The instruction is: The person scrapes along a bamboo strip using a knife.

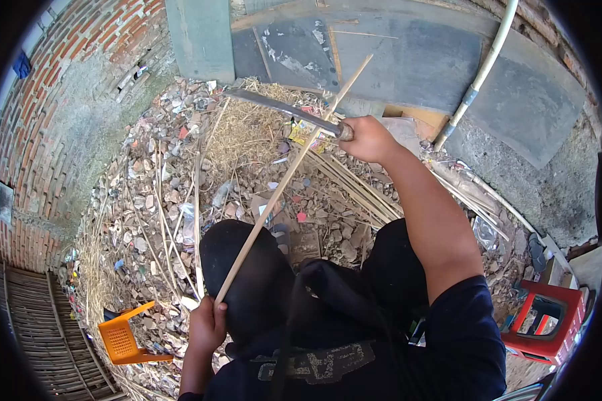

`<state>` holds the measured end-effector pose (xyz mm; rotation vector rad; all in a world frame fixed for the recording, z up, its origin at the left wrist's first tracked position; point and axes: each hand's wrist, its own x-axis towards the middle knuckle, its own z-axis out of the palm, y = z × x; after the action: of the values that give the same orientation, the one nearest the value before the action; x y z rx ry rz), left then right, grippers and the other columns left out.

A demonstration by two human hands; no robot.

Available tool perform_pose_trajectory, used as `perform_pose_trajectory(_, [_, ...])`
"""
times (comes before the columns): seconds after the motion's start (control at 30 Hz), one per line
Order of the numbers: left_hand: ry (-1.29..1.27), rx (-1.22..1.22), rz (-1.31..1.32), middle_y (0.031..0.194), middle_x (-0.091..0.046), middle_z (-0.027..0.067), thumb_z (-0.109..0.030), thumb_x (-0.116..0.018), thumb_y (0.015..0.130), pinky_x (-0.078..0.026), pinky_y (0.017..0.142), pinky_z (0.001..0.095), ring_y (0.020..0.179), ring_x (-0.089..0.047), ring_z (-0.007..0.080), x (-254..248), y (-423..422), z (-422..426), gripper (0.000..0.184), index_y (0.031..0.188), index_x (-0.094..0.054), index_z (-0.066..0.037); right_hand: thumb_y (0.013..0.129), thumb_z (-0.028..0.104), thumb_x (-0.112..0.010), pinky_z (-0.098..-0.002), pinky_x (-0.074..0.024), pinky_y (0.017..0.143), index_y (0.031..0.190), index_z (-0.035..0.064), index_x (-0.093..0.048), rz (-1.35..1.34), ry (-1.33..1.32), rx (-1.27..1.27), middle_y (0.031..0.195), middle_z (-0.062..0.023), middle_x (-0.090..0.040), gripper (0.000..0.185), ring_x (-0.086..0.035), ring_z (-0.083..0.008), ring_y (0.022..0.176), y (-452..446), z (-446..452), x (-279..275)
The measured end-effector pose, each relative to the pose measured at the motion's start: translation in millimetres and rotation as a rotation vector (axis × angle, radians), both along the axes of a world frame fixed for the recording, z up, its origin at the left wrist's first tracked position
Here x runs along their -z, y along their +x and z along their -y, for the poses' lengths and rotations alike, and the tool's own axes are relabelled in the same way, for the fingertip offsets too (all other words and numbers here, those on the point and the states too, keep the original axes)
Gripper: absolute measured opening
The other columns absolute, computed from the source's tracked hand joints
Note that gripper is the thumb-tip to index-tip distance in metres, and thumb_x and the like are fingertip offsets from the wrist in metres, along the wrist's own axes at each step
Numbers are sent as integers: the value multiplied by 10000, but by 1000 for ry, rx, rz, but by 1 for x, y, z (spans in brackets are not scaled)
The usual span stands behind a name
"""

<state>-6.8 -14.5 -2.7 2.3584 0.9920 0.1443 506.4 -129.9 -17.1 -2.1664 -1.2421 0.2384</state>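
My right hand [366, 140] is closed round the handle of a machete [284, 109], whose long dark blade points to the left. The blade crosses a long pale bamboo strip [274, 194] near its upper part; whether the two touch I cannot tell. Low on the left, my left hand [206, 324] grips the bottom end of that strip, which slants up and right across my left knee. Beyond the right knee lies a bundle of split bamboo strips [358, 187] on the rubble.
Rubble and litter [328, 217] cover the ground, with straw-like shavings [247, 130] ahead. More thin strips [164, 220] lie at left. An orange plastic chair [120, 339] stands lower left, a red plastic stool [572, 314] lower right. A pipe [478, 77] leans by the grey wall panels [421, 63].
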Motion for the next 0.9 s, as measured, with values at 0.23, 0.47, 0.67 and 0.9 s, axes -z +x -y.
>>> perform_pose_trajectory(0.23, [-35,22,53,614,-581,206,-256,-577,1040,-452,538,437,549,-610,388,6,-1,-3,316,866,-532,4,781,212,-694,-457,-565,815,1033,83,-739,-129,-92,13,838,-187,-718,287,-702,-377,850,4,1,0])
perform_pose_trajectory(0.47, [-65,62,55,624,-584,198,-255,-553,1052,-441,549,416,553,-593,358,-6,3,-7,324,863,-533,8,783,214,-687,-468,-565,821,1070,77,-739,120,-90,-15,837,-196,-720,321,-707,-381,844,-5,9,-13])
perform_pose_trajectory(0.67, [-129,56,51,633,-530,132,-259,-512,1073,-405,565,389,579,-505,221,-10,4,-8,340,852,-515,-1,794,238,-686,-461,-556,835,1073,50,-726,-113,44,133,935,-216,-730,339,-700,-398,882,25,10,15])
perform_pose_trajectory(0.9, [-203,70,41,648,-567,120,-295,-514,1082,-438,590,360,598,-529,185,-13,-1,-15,356,891,-563,2,842,223,-732,-426,-538,735,1022,21,-697,-56,107,177,801,-163,-713,273,-693,-310,747,24,29,2])
